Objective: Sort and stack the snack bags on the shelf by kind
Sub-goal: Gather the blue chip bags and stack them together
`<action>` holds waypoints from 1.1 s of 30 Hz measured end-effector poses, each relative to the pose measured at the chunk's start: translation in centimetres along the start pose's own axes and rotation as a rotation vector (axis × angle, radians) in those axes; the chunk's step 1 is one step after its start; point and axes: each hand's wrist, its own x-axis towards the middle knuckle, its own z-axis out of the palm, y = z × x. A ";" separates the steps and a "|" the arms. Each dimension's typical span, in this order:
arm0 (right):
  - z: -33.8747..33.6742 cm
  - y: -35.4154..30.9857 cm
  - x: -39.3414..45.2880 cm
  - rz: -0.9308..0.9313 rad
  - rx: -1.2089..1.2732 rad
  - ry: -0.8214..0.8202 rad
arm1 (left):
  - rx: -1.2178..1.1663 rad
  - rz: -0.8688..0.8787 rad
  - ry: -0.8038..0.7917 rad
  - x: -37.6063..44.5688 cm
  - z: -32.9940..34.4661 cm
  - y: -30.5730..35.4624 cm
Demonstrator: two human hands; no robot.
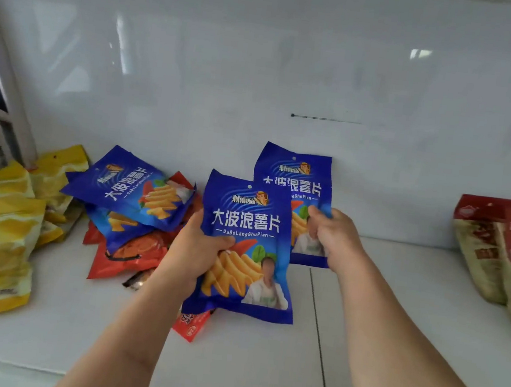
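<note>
Blue chip bag (243,246) upright in left hand (200,250), pinched at its left edge. Second blue bag (295,194) gripped by right hand (335,234), just behind and right, overlapping. Both long axes vertical above the shelf (394,304); mixed pile (137,211) lies left, nearer the left hand.

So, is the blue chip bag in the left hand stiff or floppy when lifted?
Probably fairly stiff: the blue chip bag stays flat and upright though the left hand grips only one edge. Its glossy film may be slippery. It likely weighs little, since that one-edge grip suffices.
</note>
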 end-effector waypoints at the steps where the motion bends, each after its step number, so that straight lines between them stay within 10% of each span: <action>1: -1.5 0.2 0.3 -0.004 -0.018 0.030 | -0.004 0.005 -0.033 0.1 1.4 0.0; 16: -22.3 7.2 6.7 0.044 -0.186 0.169 | 0.024 -0.055 -0.201 -0.6 23.9 -0.6; 33: -25.4 8.1 10.4 0.000 -0.121 -0.101 | 0.222 0.054 -0.091 0.2 34.7 -1.9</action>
